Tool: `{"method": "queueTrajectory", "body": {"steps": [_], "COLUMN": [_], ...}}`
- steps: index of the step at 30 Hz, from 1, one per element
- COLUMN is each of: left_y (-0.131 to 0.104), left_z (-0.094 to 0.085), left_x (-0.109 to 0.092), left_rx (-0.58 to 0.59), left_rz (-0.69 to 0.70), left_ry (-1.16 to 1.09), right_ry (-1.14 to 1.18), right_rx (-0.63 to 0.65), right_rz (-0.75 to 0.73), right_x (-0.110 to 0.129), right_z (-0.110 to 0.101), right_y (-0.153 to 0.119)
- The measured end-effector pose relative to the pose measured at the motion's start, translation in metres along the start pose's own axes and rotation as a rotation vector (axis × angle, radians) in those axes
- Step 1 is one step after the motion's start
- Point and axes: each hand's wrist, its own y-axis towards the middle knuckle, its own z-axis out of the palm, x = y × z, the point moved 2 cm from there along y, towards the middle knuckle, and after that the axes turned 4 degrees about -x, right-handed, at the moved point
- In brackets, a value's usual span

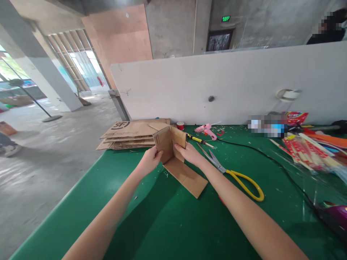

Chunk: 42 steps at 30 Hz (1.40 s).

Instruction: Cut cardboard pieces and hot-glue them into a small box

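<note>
A folded piece of brown cardboard [185, 177] is held up over the green table, two panels standing at an angle and a longer flap slanting toward me. My left hand [149, 161] pinches the left panel at its edge, thumb on the inner face. On the right panel my right hand [187, 153] closes its thumb inside and its fingers, partly hidden, behind. Large scissors with yellow handles [245, 180] lie partly open just right of my right hand. Behind the cardboard are a yellow-and-black tool [195, 138] and a pink glue gun [207, 130].
Flattened cardboard boxes [132, 131] are stacked at the table's back left. A red spool [180, 125] stands by the white partition [217, 79]. The black cord [260, 150] runs rightward past packets of sticks [311, 150]. Another person [329, 30] is beyond the partition.
</note>
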Motion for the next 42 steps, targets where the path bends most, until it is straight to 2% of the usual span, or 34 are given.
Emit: {"method": "queueTrajectory", "body": {"steps": [10, 21, 27, 31, 37, 42], "left_y": [0.002, 0.003, 0.003, 0.006, 0.006, 0.006], "left_z": [0.004, 0.002, 0.002, 0.002, 0.0, -0.005], "left_x": [0.005, 0.0, -0.003, -0.005, -0.008, -0.019], "left_rx": [0.027, 0.034, 0.036, 0.048, 0.02, 0.055], "left_rz": [-0.022, 0.017, 0.041, 0.04, 0.055, 0.063], "left_ry": [-0.026, 0.037, 0.067, 0.079, 0.072, 0.132], "right_ry": [-0.045, 0.052, 0.214, 0.186, 0.124, 0.127], "right_rx": [-0.028, -0.05, -0.208, -0.263, -0.224, -0.2], "right_rz": [-0.034, 0.008, -0.088, -0.12, -0.109, -0.143], "right_x": [0.006, -0.001, 0.017, 0.025, 0.029, 0.033], "right_z": [-0.005, -0.003, -0.008, -0.009, -0.01, -0.014], "right_y": [0.003, 0.002, 0.002, 0.006, 0.007, 0.006]}}
